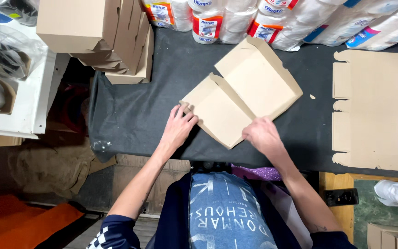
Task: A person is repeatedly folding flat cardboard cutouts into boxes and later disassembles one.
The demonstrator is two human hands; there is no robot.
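A flat brown cardboard box blank (240, 94), partly folded with its side flaps raised, lies at an angle on the black cloth-covered table (134, 110). My left hand (179, 125) presses its fingers on the blank's left corner flap. My right hand (262, 135) grips the blank's near right edge with fingers curled over it. Both forearms reach in from the bottom of the view.
A stack of flat cut cardboard blanks (374, 110) lies at the table's right. Folded brown boxes (97, 32) are piled at the back left. Wrapped paper rolls (277, 18) line the back edge. A white surface (28, 101) stands to the left.
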